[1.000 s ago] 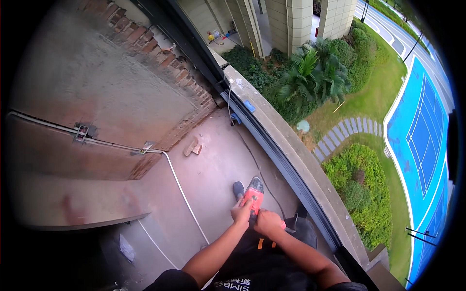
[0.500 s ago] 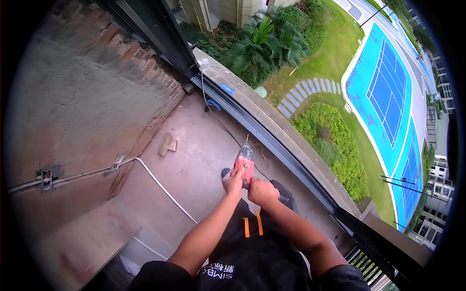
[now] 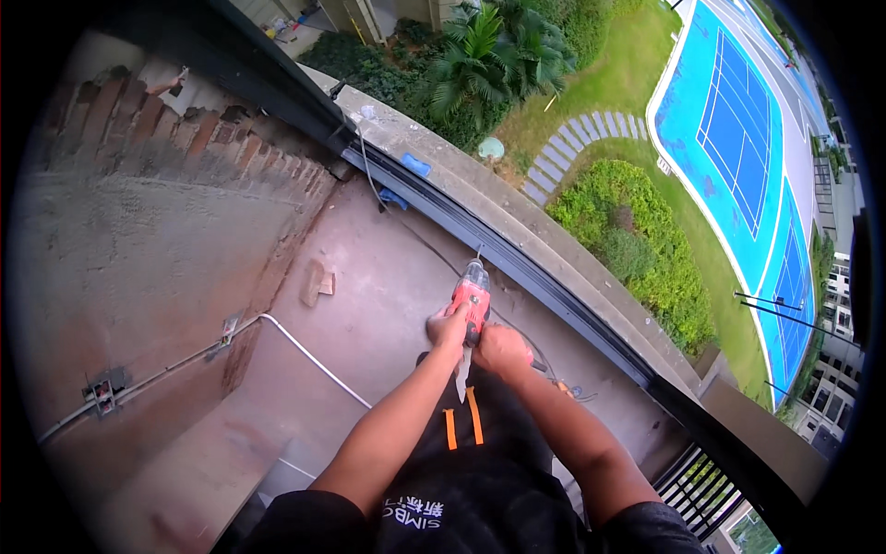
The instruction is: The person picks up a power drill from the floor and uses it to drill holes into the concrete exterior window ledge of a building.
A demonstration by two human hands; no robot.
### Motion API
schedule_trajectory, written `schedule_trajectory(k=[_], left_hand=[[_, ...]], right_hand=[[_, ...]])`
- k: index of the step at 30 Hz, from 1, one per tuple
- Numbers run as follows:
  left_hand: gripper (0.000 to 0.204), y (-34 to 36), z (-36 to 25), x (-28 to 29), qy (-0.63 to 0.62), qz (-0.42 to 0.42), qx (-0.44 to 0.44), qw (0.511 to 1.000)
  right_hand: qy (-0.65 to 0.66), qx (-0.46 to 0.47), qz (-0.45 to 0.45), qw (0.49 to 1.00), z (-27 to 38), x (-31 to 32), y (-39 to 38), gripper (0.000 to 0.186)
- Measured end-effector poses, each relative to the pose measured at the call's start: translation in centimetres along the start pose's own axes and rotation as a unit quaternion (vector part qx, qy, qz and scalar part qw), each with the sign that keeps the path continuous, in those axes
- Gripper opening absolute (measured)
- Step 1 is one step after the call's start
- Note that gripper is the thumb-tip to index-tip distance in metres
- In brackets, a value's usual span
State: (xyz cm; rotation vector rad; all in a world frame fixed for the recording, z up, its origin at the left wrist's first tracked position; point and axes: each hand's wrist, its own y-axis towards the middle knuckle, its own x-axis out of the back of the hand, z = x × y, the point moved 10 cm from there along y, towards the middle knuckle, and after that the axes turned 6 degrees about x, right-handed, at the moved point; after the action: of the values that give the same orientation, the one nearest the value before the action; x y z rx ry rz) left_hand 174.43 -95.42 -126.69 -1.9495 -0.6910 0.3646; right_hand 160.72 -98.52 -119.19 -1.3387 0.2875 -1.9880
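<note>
A red and black power drill [image 3: 471, 300] is held in front of me, its thin bit pointing away. The bit tip reaches the inner edge of the dark metal window track [image 3: 526, 270]; whether it touches cannot be made out. My left hand [image 3: 448, 329] is closed round the left side of the drill body. Just right of it, my right hand [image 3: 505, 351] grips the drill's rear part, with a dark end showing past the fist. A pale pointed shape [image 3: 463, 374] shows below the drill, in front of my dark clothing.
A dark cable [image 3: 415, 231] runs along the track. Blue pieces [image 3: 415, 164] lie near its far end. Broken brick [image 3: 317, 282] sits on the floor. A white conduit [image 3: 314, 355] comes off the rough wall [image 3: 185, 249]. Beyond the concrete ledge [image 3: 591, 286] lies a drop to a garden.
The drill and both hands have moved slightly right and forward, bringing the bit tip up to the window track. My view has shifted, and an orange-tipped item now shows beside my right forearm.
</note>
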Motion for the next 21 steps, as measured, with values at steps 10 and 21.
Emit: schedule_trajectory(k=[10, 21], left_hand=[[0.050, 0.6, -0.5, -1.6, 0.096, 0.004, 0.013, 0.995], [0.061, 7.9, 2.1, -0.8, 0.133, 0.053, 0.176, 0.974]], right_hand=[[0.066, -0.057, -0.021, 0.996, -1.7, 0.1, 0.0, 0.027], [0.031, -0.147, -0.011, 0.989, 0.2, -0.6, 2.8, 0.027]])
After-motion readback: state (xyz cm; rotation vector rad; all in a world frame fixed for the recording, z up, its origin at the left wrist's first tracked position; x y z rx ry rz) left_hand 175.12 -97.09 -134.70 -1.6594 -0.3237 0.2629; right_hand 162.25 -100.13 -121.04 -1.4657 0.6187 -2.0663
